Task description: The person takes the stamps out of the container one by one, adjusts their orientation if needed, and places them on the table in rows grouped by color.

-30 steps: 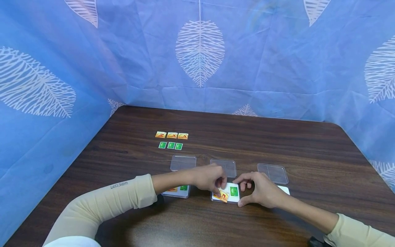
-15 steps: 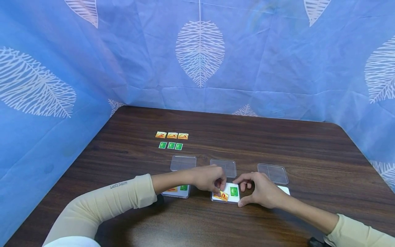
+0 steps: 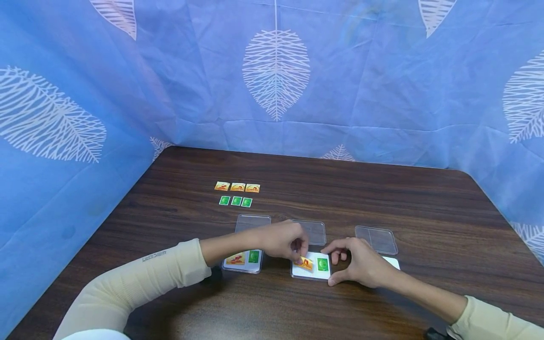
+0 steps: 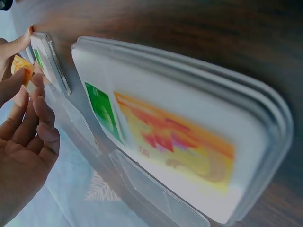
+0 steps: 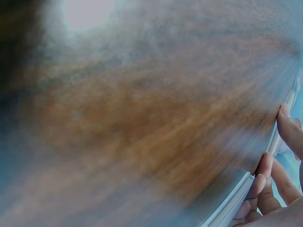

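My left hand (image 3: 284, 239) pinches an orange-and-yellow stamp (image 3: 306, 263) between thumb and fingertips. It is tilted over the left half of the white card (image 3: 310, 273) in the middle clear plastic case. A green stamp (image 3: 323, 264) lies on that card's right half. My right hand (image 3: 361, 261) holds this case by its right edge, thumb at the near corner and index finger at the far one. In the left wrist view the pinched stamp (image 4: 22, 68) shows between the fingertips. Nearer that camera is the left case (image 4: 180, 90), whose card bears a green and an orange stamp.
Three orange stamps (image 3: 237, 187) and three green stamps (image 3: 236, 201) lie in two rows farther back. Clear lids (image 3: 253, 222) rest behind the cases. A third white card (image 3: 392, 262) is partly hidden behind the right hand. A blue leaf-print cloth (image 3: 361, 85) hangs beyond the table.
My left hand has shifted slightly up and away, raising the orange stamp from the card's near edge. The left forearm has moved, uncovering more of the left case. The right hand stays put.
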